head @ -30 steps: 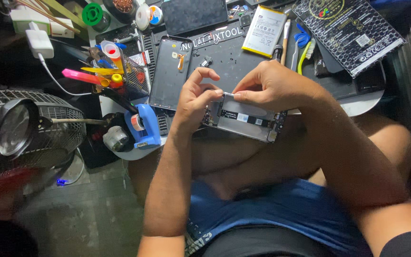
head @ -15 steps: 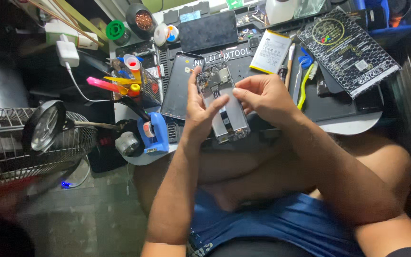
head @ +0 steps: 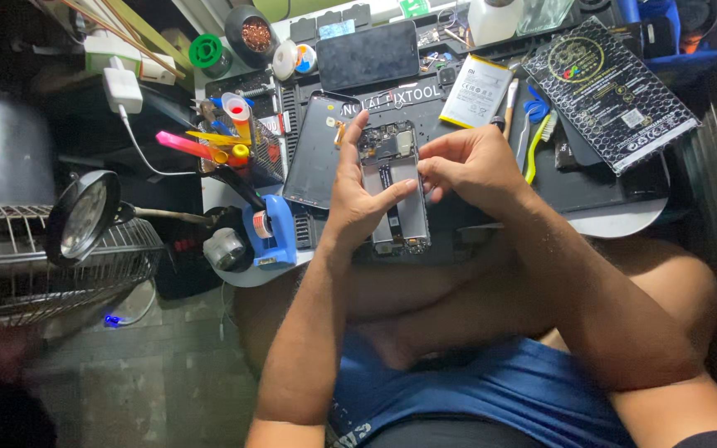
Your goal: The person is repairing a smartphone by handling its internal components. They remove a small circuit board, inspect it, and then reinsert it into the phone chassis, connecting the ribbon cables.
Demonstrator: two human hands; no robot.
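An opened phone (head: 398, 195) with its circuit board and empty battery bay exposed stands upright in front of me, over the dark work mat (head: 616, 187). My left hand (head: 358, 199) grips its left edge, with one finger across the bay. My right hand (head: 470, 166) holds the right edge, fingertips pressing at the middle of the phone's frame. The phone's back cover (head: 321, 149) lies flat just left of my left hand. A white battery (head: 476, 90) rests on the mat behind my right hand.
A black screen panel (head: 367, 54) lies at the back. A black patterned box (head: 610, 90) sits to the right, a toothbrush (head: 538, 145) beside it. A holder of coloured tools (head: 226, 141), a blue tape dispenser (head: 269, 232), a magnifier lamp (head: 83, 217) and a wire fan guard (head: 51, 274) stand left.
The phone has been turned from lying sideways in both hands to standing upright. Both hands shifted up and away from my lap, and the view has tilted toward the bench.
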